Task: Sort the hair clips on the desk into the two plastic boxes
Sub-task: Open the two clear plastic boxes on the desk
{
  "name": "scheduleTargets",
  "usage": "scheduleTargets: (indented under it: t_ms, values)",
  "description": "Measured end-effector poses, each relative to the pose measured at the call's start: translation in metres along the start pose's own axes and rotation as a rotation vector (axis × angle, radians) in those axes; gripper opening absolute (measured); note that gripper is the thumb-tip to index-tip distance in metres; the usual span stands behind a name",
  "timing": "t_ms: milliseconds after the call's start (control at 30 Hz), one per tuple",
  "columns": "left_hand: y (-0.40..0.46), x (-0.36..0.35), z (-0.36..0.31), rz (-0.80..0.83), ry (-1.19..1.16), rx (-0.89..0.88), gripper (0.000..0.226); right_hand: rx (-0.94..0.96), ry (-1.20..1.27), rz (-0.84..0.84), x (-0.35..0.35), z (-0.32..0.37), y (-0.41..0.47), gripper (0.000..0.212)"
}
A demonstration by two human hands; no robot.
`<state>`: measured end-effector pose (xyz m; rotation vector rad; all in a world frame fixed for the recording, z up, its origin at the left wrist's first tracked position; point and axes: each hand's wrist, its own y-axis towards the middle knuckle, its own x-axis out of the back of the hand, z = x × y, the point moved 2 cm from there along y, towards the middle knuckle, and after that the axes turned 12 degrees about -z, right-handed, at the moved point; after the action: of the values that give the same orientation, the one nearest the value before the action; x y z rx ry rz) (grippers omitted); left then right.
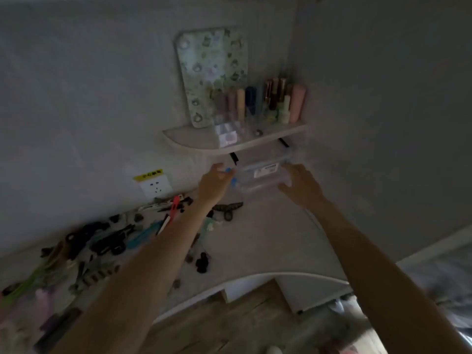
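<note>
Both hands (255, 183) around clear plastic box (261, 175)

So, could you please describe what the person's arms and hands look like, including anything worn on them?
Both arms are bare from the bottom of the picture to the wrists: no sleeves show. The left hand and right hand wear no gloves, and no watch or bracelet shows at either wrist. The picture is dim and blurred, so rings on the fingers cannot be ruled out.
</note>
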<state>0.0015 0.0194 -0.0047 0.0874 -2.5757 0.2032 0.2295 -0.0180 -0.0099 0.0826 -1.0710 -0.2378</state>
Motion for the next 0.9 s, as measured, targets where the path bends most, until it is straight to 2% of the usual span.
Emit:
scheduleTargets:
  t_ms: [100, 167, 233, 333, 400, 467, 567, 667, 733, 800, 900]
  values:
    - [0.033, -0.025, -0.002, -0.03, -0.244, 0.255, 0.065, -0.029, 0.04, -0.063, -0.011, -0.011, 0.025, 0.062]
    - [0.047, -0.037, -0.008, -0.014, -0.34, 0.315, 0.058, -0.053, 0.122, -0.067, -0.02, -0.016, 0.039, 0.064]
    - [0.051, -0.046, -0.018, -0.005, -0.392, 0.302, 0.045, -0.096, 0.261, -0.069, -0.025, -0.022, 0.055, 0.065]
    - [0.048, -0.05, -0.02, -0.08, -0.365, 0.248, 0.006, -0.092, 0.388, -0.116, -0.023, -0.025, 0.062, 0.057]
    - [0.042, -0.05, -0.017, -0.123, -0.292, 0.239, 0.009, -0.045, 0.345, -0.232, -0.015, -0.026, 0.055, 0.046]
    - [0.024, -0.051, -0.012, -0.133, -0.275, 0.229, 0.022, -0.018, 0.334, -0.301, -0.007, -0.028, 0.035, 0.045]
    - [-0.016, -0.048, 0.003, -0.132, -0.277, 0.193, 0.034, -0.126, 0.425, -0.332, 0.002, -0.031, -0.006, 0.047]
    - [-0.052, -0.04, 0.024, -0.15, -0.25, 0.133, 0.034, -0.309, 0.441, -0.314, 0.0, -0.04, -0.042, 0.045]
    - [-0.07, -0.035, 0.037, -0.152, -0.213, 0.101, 0.034, -0.379, 0.431, -0.257, -0.006, -0.046, -0.057, 0.036]
    - [-0.082, -0.035, 0.05, -0.121, -0.162, 0.089, 0.035, -0.399, 0.374, -0.184, -0.013, -0.049, -0.069, 0.025]
    - [-0.095, -0.04, 0.074, -0.103, -0.126, 0.175, 0.033, -0.364, 0.294, -0.081, -0.03, -0.055, -0.083, 0.017]
